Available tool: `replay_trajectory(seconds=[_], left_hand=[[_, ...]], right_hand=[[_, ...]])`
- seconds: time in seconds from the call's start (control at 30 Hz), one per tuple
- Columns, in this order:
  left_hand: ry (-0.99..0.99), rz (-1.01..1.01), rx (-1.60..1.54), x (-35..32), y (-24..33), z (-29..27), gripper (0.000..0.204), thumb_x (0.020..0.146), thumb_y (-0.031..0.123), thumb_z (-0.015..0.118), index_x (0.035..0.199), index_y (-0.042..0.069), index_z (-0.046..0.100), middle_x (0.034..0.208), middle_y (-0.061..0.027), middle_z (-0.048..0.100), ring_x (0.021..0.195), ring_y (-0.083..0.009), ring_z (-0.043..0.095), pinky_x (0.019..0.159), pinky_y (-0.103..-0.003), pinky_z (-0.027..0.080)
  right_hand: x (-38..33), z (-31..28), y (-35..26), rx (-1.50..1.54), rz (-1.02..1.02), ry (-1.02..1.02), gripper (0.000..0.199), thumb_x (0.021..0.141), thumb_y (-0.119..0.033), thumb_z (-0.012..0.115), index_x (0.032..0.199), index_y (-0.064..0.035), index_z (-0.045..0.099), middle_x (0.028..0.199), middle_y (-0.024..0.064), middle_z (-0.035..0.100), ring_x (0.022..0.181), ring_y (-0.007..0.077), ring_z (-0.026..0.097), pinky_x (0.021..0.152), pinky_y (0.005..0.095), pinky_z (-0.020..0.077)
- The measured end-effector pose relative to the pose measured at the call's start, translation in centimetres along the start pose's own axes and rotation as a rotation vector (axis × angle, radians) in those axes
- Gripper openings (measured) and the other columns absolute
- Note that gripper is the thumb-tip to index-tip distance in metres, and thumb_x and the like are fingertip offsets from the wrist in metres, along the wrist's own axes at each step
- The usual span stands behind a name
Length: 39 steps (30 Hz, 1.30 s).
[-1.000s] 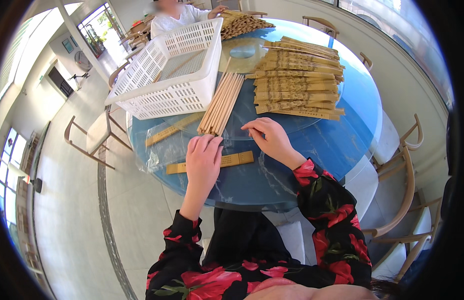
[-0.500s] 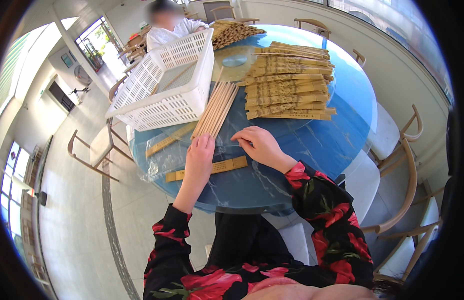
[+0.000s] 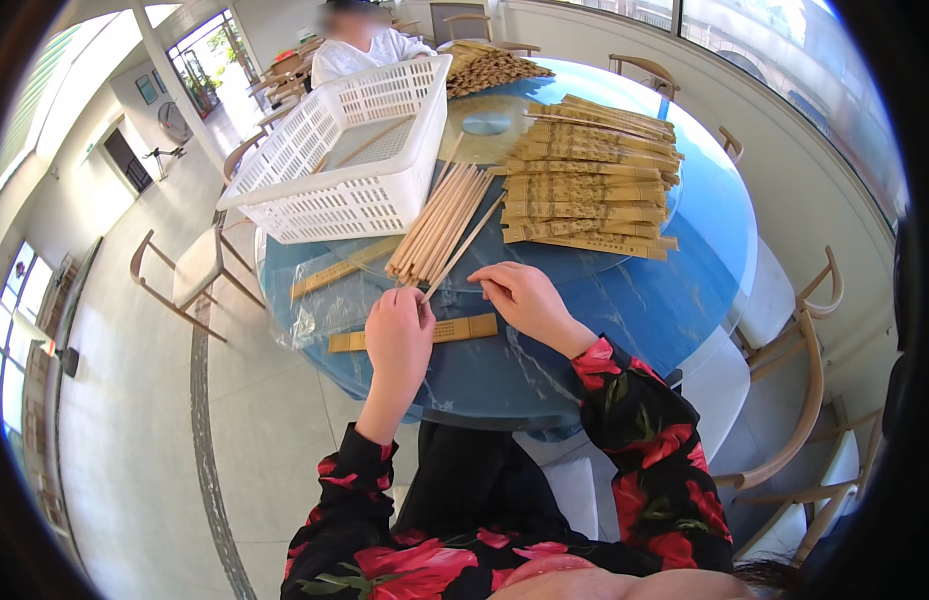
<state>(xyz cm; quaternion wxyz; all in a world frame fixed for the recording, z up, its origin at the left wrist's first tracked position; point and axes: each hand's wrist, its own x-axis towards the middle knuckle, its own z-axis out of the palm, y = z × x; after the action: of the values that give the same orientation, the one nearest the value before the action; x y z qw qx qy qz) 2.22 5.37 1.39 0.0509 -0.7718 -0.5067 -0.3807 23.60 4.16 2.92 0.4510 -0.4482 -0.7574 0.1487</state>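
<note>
My left hand [image 3: 399, 328] is closed, pinching the near end of a single wooden chopstick [image 3: 467, 246] between thumb and fingers. That chopstick slants up and to the right, beside a loose bundle of pale chopsticks [image 3: 440, 222] on the table. My right hand [image 3: 528, 303] hovers a little to the right, fingers loosely bent and thumb apart, with nothing visible in it. Below the hands lies one flat yellow-brown paper sleeve [image 3: 470, 328], partly covered by my left hand. A big stack of printed paper sleeves [image 3: 585, 190] lies beyond my right hand.
A white slotted plastic basket [image 3: 335, 205] stands at the left, a few sticks inside. Clear plastic film [image 3: 320, 312] and another sleeve [image 3: 335, 272] lie near the left edge of the round blue table [image 3: 645, 310]. Another pile [image 3: 490, 70] sits at the back, near a seated person [image 3: 365, 50].
My left hand has drawn back slightly from the bundle, and one chopstick is now in its grip, angled away from the others. My right hand has barely moved. The view has shifted a little.
</note>
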Motion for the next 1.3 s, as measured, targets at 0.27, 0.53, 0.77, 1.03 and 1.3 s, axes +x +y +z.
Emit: replay_trajectory(seconds=[0.27,0.53,0.77,1.03,1.3], left_hand=[[-0.108,-0.286,-0.533,-7.3,6.4,-2.2,0.023,0.076,-0.002,0.073,0.087,0.002,0.053,0.074,-0.0088,0.059,0.064,-0.0226,0.062,0.060,-0.033,0.048],[-0.091,0.109,-0.365,-3.3,2.6,-2.1,0.027,0.074,0.004,0.076,0.100,0.004,0.068,0.097,-0.0092,0.066,0.093,-0.0305,0.061,0.084,-0.038,0.049],[-0.118,0.099,-0.283,-2.6,0.0,-1.0,0.029,0.072,0.006,0.077,0.099,0.004,0.070,0.099,-0.0088,0.066,0.095,-0.0304,0.060,0.084,-0.039,0.050],[-0.069,0.094,-0.271,-2.9,0.5,-0.6,0.018,0.078,0.006,0.072,0.096,0.002,0.071,0.099,-0.0088,0.066,0.093,-0.0298,0.060,0.083,-0.038,0.050],[-0.062,0.099,-0.263,-2.7,0.7,-0.7,0.015,0.079,0.001,0.069,0.094,0.003,0.071,0.097,-0.0089,0.067,0.092,-0.0300,0.061,0.082,-0.038,0.050]], right_hand=[[-1.2,1.3,-1.2,0.767,0.648,-0.272,0.039,0.103,-0.037,0.052,0.103,0.0003,0.064,0.082,0.0066,0.068,0.064,0.0110,0.063,0.054,0.0206,0.0468],[-0.6,-0.3,-1.4,0.892,0.495,-0.308,0.035,0.106,-0.031,0.046,0.086,-0.0055,0.058,0.069,-0.0018,0.051,0.061,0.0079,0.050,0.059,0.0231,0.0406],[-0.2,-3.0,-0.5,0.113,0.230,-0.160,0.023,0.089,-0.025,0.072,0.093,-0.0027,0.068,0.071,0.0009,0.052,0.065,0.0165,0.054,0.059,0.0305,0.0425],[-1.0,-3.4,-1.1,-0.243,-0.002,-0.360,0.037,0.078,-0.032,0.077,0.102,-0.0050,0.068,0.097,0.0088,0.058,0.085,0.0308,0.060,0.073,0.0397,0.0482],[-1.3,-1.1,-0.2,-0.187,-0.064,-0.180,0.015,0.082,-0.017,0.069,0.087,-0.0040,0.065,0.081,0.0122,0.056,0.075,0.0335,0.059,0.065,0.0425,0.0475]])
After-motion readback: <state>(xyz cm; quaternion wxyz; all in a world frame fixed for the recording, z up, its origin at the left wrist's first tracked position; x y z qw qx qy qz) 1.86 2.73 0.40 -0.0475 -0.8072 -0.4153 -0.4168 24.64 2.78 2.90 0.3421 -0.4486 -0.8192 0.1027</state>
